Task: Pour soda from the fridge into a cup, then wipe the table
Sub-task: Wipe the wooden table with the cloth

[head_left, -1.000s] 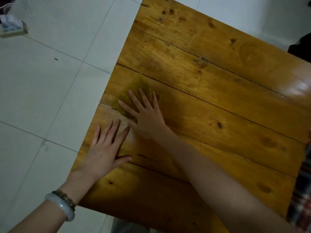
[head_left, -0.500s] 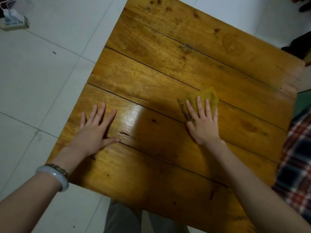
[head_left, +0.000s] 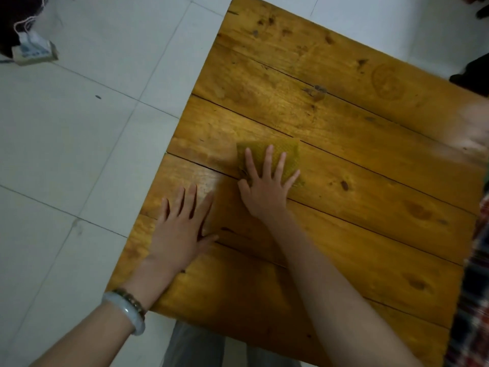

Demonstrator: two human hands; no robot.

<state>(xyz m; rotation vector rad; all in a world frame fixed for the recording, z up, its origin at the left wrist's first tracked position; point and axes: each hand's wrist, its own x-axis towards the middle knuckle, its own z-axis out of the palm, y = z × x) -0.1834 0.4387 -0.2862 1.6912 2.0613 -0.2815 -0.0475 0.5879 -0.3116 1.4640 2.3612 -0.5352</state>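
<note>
A wooden plank table (head_left: pixel 344 107) fills the middle and right of the head view. A yellow-green cloth (head_left: pixel 288 151) lies flat on it, left of centre. My right hand (head_left: pixel 264 192) presses down on the cloth with straight, spread fingers. My left hand (head_left: pixel 182 229) rests flat on the bare wood close to the table's left edge, fingers spread, a pale bangle and a bead bracelet on its wrist. No cup or soda is in view.
White floor tiles (head_left: pixel 79 154) lie left of the table. A power strip (head_left: pixel 34 53) with a cord sits on the floor at the far left. Plaid fabric (head_left: pixel 476 300) shows at the right edge, a dark object (head_left: pixel 473 75) beyond the far right corner.
My right hand slid the cloth from the table's left edge to the right, then back left to beside my left hand. The left hand stayed flat near the left edge.
</note>
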